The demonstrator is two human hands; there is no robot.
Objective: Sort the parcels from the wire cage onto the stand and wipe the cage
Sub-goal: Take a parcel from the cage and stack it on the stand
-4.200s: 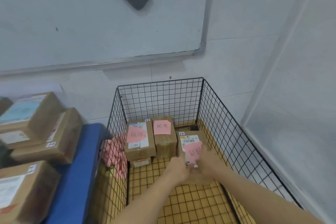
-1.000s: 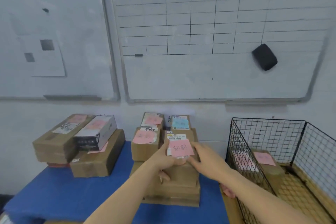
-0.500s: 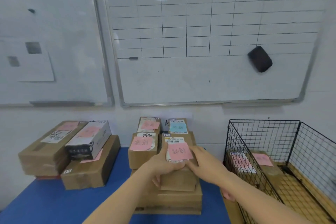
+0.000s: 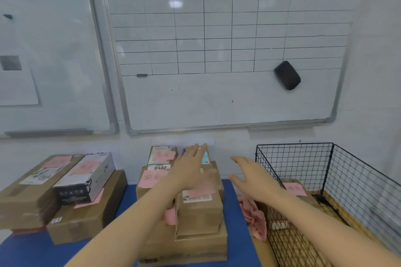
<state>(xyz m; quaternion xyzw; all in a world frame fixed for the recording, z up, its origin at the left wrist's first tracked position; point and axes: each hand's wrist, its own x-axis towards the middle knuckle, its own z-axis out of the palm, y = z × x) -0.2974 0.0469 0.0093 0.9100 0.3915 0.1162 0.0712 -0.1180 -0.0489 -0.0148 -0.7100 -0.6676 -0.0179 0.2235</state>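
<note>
Parcels [image 4: 156, 182] are standing stacked in the middle of the blue stand [image 4: 238, 234], close to the wall, most of them carrying pink notes. At the front of the stack, one parcel [image 4: 199, 212] is sitting on a wide flat box [image 4: 184, 249], with a pink note and a label on its top.

The left hand [image 4: 191, 171] is hovering over this stack with its fingers straight and spread, gripping nothing. It is blurred, so I cannot tell whether it is touching a parcel. The right hand [image 4: 253, 178] is hanging in the air between the stack and the cage [image 4: 293, 158], fingers loose and apart, holding nothing.

The cage is standing just right of the stand. A caged parcel [image 4: 293, 188] with a pink note is lying inside, near its far left corner. A pink cloth [image 4: 253, 217] is hanging between stand and cage.

More boxes [image 4: 32, 191] are lying at the stand's left end, with a white box [image 4: 86, 175] on top. A black eraser [image 4: 287, 75] is sticking to the whiteboard [image 4: 217, 97] above.
</note>
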